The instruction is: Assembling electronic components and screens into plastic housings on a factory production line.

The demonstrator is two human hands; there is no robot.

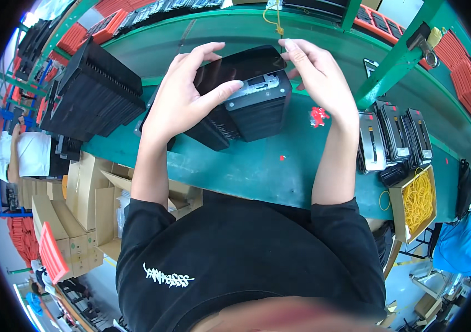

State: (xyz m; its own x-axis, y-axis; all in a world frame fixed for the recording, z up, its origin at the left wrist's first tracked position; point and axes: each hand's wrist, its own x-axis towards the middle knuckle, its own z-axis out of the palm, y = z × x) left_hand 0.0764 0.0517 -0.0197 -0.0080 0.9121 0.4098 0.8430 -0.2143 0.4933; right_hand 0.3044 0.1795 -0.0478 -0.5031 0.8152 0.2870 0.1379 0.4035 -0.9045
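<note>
A glossy black panel with a silver metal bracket along its near edge lies tilted across the top of a stack of black trays. My left hand spans the panel's left part, thumb against the bracket and fingers over the far side. Around the panel's far right corner is my right hand, its fingers curved and apart, close to the end of a hanging yellow cord. Whether those fingertips touch the panel or the cord, I cannot tell. A small red piece rests beside my right wrist.
Tall stacks of black trays stand at left on the green table. Several silver-and-black devices lean at right, behind a box of yellow cords. A green post rises at far right. Cardboard boxes sit left of me.
</note>
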